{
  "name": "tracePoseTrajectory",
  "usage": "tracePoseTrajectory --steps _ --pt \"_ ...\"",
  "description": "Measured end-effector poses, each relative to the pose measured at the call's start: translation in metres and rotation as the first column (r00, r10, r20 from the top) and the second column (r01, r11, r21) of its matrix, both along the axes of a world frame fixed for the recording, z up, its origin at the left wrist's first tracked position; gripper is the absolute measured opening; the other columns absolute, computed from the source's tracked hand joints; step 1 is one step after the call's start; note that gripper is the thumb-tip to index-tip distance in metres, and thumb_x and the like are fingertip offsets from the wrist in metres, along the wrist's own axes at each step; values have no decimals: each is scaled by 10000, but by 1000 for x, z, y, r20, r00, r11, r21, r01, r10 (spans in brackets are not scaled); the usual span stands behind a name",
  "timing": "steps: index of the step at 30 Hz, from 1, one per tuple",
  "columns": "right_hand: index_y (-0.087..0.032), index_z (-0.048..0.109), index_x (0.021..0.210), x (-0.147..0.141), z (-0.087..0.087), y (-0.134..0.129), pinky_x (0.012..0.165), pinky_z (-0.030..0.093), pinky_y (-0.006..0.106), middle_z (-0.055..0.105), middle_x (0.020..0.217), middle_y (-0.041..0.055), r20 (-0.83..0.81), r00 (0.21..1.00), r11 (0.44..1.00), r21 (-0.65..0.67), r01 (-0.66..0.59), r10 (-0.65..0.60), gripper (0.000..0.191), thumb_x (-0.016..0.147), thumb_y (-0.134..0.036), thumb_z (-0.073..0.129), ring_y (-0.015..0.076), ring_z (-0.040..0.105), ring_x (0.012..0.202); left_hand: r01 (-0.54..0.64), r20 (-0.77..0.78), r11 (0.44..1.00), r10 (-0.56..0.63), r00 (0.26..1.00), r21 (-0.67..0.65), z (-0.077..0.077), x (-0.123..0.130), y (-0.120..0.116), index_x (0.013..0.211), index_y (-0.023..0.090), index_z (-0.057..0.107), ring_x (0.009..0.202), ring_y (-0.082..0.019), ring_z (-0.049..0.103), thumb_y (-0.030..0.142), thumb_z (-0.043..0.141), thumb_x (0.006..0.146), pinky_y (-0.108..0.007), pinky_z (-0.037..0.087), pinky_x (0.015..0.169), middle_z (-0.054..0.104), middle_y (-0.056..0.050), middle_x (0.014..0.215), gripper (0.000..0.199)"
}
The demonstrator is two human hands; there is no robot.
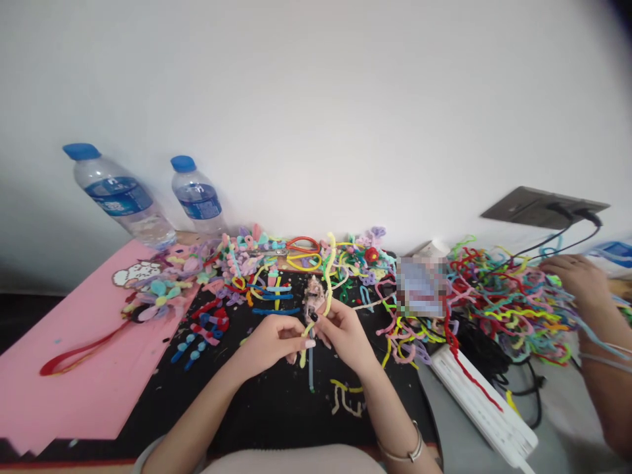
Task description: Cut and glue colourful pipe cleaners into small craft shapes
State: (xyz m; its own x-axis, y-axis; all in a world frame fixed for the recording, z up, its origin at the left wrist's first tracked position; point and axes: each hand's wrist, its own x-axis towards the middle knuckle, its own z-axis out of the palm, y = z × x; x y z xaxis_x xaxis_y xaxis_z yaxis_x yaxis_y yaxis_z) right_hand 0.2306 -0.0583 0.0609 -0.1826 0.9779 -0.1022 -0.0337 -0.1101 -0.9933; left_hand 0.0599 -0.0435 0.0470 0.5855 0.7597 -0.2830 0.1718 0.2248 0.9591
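Observation:
A pale yellow pipe cleaner (330, 276) runs through the fingertips of both hands over the black mat (276, 415). My left hand (276, 345) pinches its lower part, and my right hand (343, 332) grips it a little higher, close beside the left. Its upper end sticks up and bends at the top. Just behind the fingers is a small beige and brown fuzzy piece (315, 289), partly hidden, whose kind I cannot make out. A grey-blue pipe cleaner (311, 372) extends below the hands. Short bent cream and yellow pieces (345, 398) lie near my right forearm.
Scissors (303, 253) and fuzzy flowers (247, 253) lie at the back. Two water bottles (118, 194) stand left by pink paper (64, 355). On the right are tangled pipe cleaners (513, 303), a white power strip (484, 408) and another person's hand (575, 280).

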Motion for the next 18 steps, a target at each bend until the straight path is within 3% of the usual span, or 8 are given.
tracePoseTrajectory --steps 5,9,14,18 --pt "-201 489 747 -2 1 -3 418 279 199 483 561 -66 9 1000 999 -25 -24 24 197 808 -358 592 68 359 433 34 48 998 -31 998 -54 -1 -1 -1 630 160 563 480 -111 523 389 672 749 -222 395 510 566 24 524 280" --pt "-193 528 698 -2 3 -3 469 304 208 492 603 -45 62 998 999 43 -23 20 192 785 -337 620 87 391 509 27 66 1000 -27 997 1 -4 -2 0 569 168 480 487 -98 491 363 657 770 -214 356 513 537 33 521 331" --pt "-195 506 657 -2 -3 -11 480 288 224 497 559 -48 117 987 994 30 105 -108 212 799 -329 589 95 379 490 -114 136 991 103 985 75 -7 -7 0 584 158 503 543 -102 495 319 622 813 -219 358 567 530 33 550 304" --pt "-204 481 685 -8 -13 -24 462 276 227 501 527 -53 62 990 991 -35 130 -128 221 813 -355 578 93 365 448 -233 257 968 203 945 95 -12 -7 -3 585 152 517 604 -108 523 311 600 845 -227 390 632 547 19 594 316"
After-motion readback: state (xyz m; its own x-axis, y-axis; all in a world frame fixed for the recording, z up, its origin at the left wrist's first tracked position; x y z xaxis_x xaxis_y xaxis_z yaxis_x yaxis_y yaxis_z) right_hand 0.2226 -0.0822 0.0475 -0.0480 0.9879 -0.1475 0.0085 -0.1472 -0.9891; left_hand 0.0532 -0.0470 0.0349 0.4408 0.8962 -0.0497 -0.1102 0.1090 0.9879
